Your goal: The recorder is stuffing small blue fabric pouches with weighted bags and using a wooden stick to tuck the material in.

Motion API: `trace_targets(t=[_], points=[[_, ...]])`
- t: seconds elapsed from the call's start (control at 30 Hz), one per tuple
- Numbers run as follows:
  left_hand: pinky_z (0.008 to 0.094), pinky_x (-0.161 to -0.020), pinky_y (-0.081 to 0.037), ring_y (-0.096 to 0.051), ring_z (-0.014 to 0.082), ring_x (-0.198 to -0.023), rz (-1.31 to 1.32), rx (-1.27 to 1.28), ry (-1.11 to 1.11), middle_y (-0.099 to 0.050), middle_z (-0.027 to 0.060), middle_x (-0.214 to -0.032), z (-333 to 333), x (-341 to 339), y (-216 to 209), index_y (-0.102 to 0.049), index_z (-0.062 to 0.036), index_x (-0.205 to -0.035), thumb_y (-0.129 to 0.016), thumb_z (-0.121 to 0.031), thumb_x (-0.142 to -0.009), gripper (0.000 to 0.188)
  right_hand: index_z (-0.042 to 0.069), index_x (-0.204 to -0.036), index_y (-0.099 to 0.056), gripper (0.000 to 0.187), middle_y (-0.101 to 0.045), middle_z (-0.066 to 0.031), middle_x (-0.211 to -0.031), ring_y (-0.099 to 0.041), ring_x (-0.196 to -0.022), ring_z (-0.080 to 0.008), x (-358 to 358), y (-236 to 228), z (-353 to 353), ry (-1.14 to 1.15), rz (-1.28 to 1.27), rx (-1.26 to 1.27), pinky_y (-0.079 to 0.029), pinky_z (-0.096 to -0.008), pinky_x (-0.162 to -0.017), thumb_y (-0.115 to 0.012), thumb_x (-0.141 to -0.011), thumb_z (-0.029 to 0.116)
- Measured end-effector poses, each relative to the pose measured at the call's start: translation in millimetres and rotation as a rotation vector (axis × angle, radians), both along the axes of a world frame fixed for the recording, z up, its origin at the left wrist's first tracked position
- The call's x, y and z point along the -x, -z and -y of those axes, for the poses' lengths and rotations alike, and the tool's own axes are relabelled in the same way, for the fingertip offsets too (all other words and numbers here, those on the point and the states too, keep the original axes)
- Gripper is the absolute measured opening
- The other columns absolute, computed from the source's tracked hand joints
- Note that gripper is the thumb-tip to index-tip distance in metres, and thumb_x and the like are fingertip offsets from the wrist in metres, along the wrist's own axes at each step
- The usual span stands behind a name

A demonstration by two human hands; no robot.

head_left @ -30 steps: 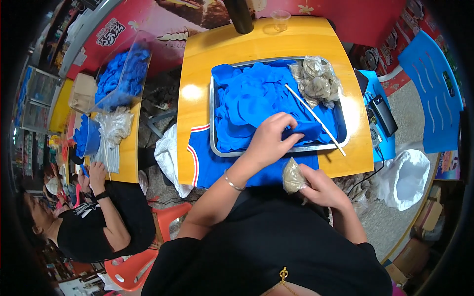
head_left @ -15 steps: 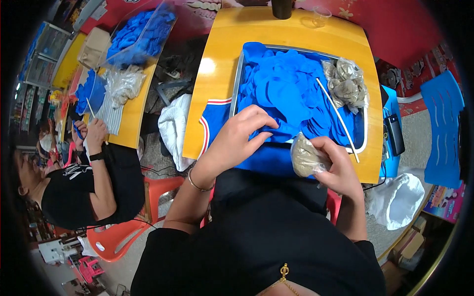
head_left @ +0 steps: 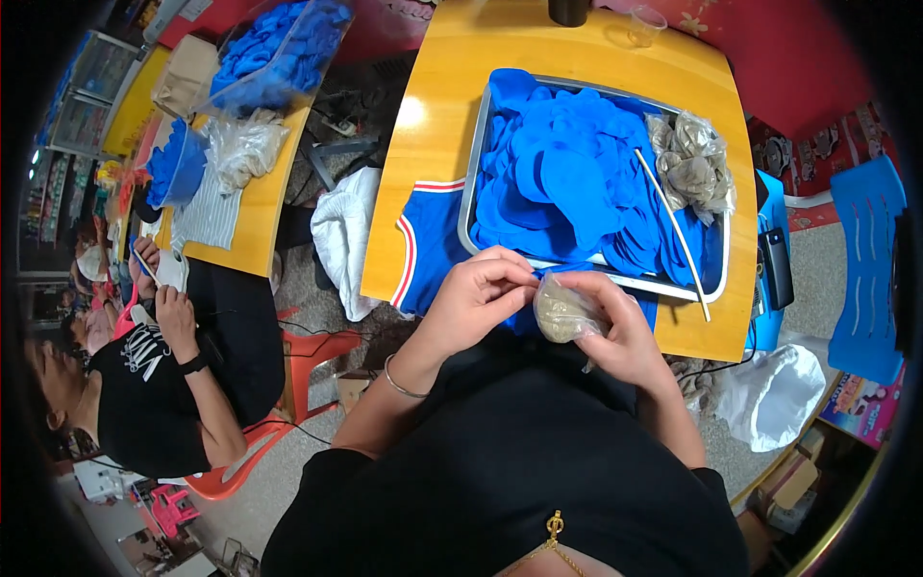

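My right hand (head_left: pixel 620 332) grips a small clear plastic bag (head_left: pixel 562 313) with a greyish-brown filling, just off the table's near edge. My left hand (head_left: pixel 481 300) is closed in a pinch beside the bag's upper left side. A bit of blue shows by its fingertips, but what they hold is hidden. Just beyond both hands, a metal tray (head_left: pixel 719 274) is heaped with blue fabric pieces (head_left: pixel 577 183), flat and rounded. A thin white stick (head_left: pixel 673 236) lies slanting over its right side. More filled clear bags (head_left: pixel 690 165) rest at its far right corner.
The tray stands on a yellow wooden table (head_left: pixel 423 125) with a blue garment (head_left: pixel 437 236) at its left. A dark cup (head_left: pixel 567 12) and a clear plastic cup (head_left: pixel 644 27) stand far back. Left, another person (head_left: pixel 154 385) holds a stick beside a second table (head_left: pixel 255 216).
My left hand has come right and closed its fingers near the bag. My right hand has drawn the bag slightly left. The view has shifted a little.
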State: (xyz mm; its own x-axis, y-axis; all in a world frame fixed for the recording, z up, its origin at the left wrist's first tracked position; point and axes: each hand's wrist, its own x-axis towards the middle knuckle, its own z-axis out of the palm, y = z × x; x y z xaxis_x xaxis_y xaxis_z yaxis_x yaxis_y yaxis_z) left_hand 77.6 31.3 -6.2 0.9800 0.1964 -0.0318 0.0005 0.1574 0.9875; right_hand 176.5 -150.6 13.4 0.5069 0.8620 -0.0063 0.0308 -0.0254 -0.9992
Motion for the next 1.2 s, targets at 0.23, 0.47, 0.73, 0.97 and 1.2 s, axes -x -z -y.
trace_targets(t=[0.23,0.47,0.73,0.97,1.2], points=[[0.0199,-0.074,-0.044,-0.051,0.0079,-0.083,-0.154,0.121,0.059,-0.049,0.0039,-0.093,-1,4,-7,-0.045,-0.0007,-0.114,-0.057,0.007,-0.079,0.038,0.001,-0.112,-0.056,0.048,-0.062,-0.0114,-0.103,-0.06,-0.097,-0.0205,5,0,1,-0.04,-0.007,-0.025,-0.046,-0.0302,-0.084,-0.047,-0.066,-0.008],[0.0182,-0.062,-0.039,-0.046,0.0046,-0.069,-0.025,-0.218,-0.169,-0.054,0.0001,-0.079,-1,7,-6,-0.059,-0.0008,-0.092,-0.061,0.003,-0.076,0.017,0.001,-0.098,-0.064,0.036,-0.065,-0.0113,-0.09,-0.063,-0.083,-0.0211,9,-1,-6,-0.039,0.113,0.027,-0.048,-0.0289,-0.073,-0.051,-0.066,-0.007],[0.0168,-0.062,-0.037,-0.047,0.0057,-0.071,0.007,-0.282,-0.268,-0.051,0.0028,-0.086,6,12,-13,-0.059,0.0001,-0.088,-0.061,0.011,-0.071,0.02,0.0,-0.096,-0.063,0.029,-0.066,-0.0085,-0.086,-0.063,-0.075,-0.0149,13,-7,-15,-0.081,0.0,0.047,-0.048,-0.0257,-0.068,-0.054,-0.068,-0.004],[0.0173,-0.059,-0.042,-0.053,0.0068,-0.074,0.064,-0.197,-0.296,-0.054,0.0044,-0.086,5,15,-12,-0.063,0.0019,-0.087,-0.062,0.006,-0.075,0.012,0.002,-0.101,-0.062,0.033,-0.066,-0.0083,-0.089,-0.063,-0.074,-0.0129,18,-6,-21,0.057,0.155,0.047,-0.048,-0.024,-0.064,-0.055,-0.069,-0.003],[0.0163,-0.061,-0.044,-0.054,0.0076,-0.078,0.056,-0.111,-0.278,-0.054,0.0056,-0.091,7,18,-6,-0.064,0.0029,-0.094,-0.059,0.006,-0.08,0.015,0.003,-0.1,-0.063,0.035,-0.066,-0.0088,-0.087,-0.062,-0.069,-0.0114,16,-7,-21,0.034,0.098,0.079,-0.048,-0.0244,-0.063,-0.055,-0.067,-0.004]])
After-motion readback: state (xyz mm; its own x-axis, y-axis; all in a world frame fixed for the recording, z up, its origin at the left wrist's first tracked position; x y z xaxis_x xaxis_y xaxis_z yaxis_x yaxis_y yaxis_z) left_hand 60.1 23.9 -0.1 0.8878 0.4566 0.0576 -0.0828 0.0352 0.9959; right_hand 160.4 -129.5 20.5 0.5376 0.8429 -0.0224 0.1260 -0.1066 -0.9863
